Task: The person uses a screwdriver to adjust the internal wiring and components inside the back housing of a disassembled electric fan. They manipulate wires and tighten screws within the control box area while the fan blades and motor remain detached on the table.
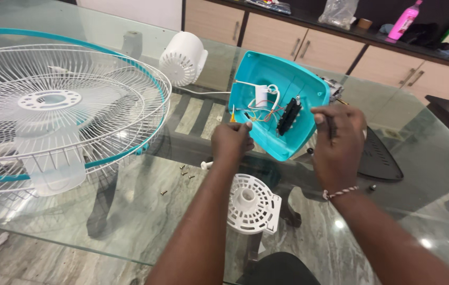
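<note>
At nine o'clock on the glass table (129, 232) lies a white wire fan guard (50, 105) with a teal rim, a translucent fan blade showing under it. Moving toward the centre, a white ribbed motor cover (183, 58) lies on its side at about eleven o'clock, and a few small screws (185, 173) are scattered loose on the glass just left of the left forearm. The left hand (230, 143) is curled, its thumb and fingers pressed together on the lower left edge of the teal fan housing (266, 79), which is held tilted up with its open inside facing the camera. Inside it sit a white capacitor (261, 96), a bundle of thin coloured wires (260, 113) and a black switch block (288, 116). Below the hands, at six o'clock, a white vented disc (253, 205) rests flat on the glass. The right hand (338, 140) closes on the housing's right edge, thumb tip near the switch block; a dark slim object seems pinched in its fingers, but I cannot tell what it is. At three o'clock a dark flat base piece (380, 158) lies on the table. To handle the open housing well, I judge the left grip should stay firm on the rim, away from the wires, so nothing tugs loose, and the screws should be kept clear of the forearm.
</note>
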